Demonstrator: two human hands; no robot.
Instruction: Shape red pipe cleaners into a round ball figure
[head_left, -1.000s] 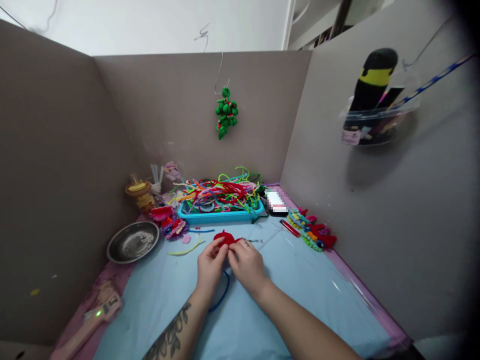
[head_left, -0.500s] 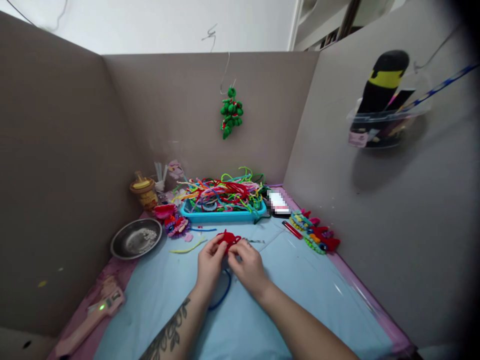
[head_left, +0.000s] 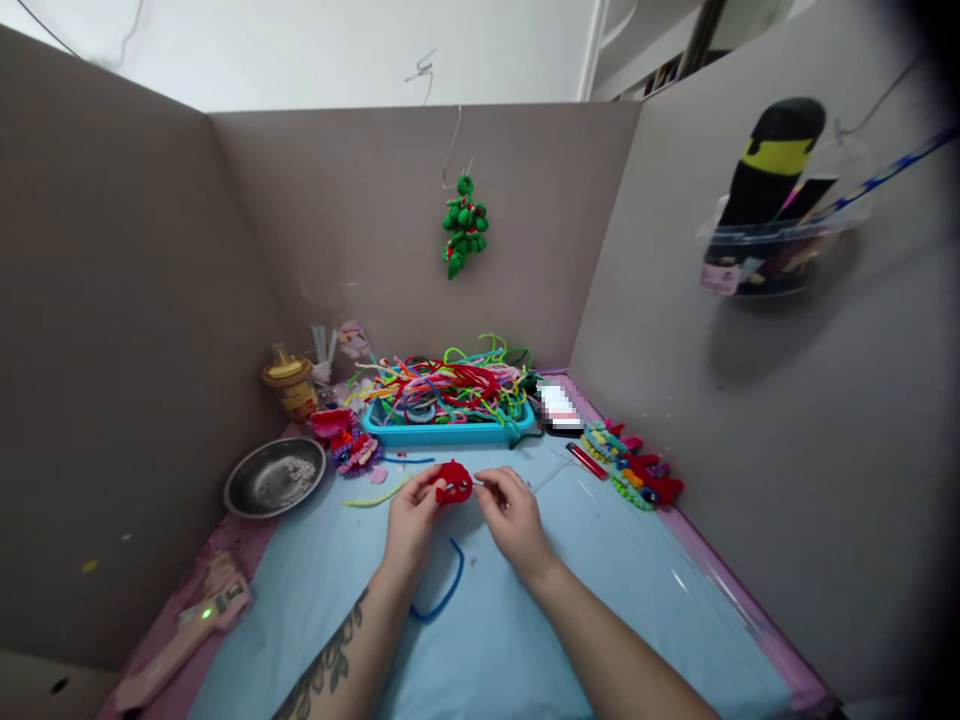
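My left hand (head_left: 411, 518) pinches a small red pipe-cleaner piece (head_left: 453, 482) just above the light blue mat (head_left: 600, 580). My right hand (head_left: 514, 512) is beside it on the right, fingers curled and pinched near the red piece; what they grip is too small to make out. A blue pipe cleaner (head_left: 441, 590) lies curved on the mat between my wrists.
A blue tray (head_left: 450, 432) heaped with coloured pipe cleaners stands at the back. A metal bowl (head_left: 274, 476) and a pink glue gun (head_left: 180, 640) lie left. Finished colourful pieces (head_left: 630, 470) lie right. A green ornament (head_left: 463, 226) hangs on the back wall. Cardboard walls enclose the table.
My hands have drawn slightly apart. The red piece now sits in my left fingers, and the right hand has shifted right, exposing the blue pipe cleaner.
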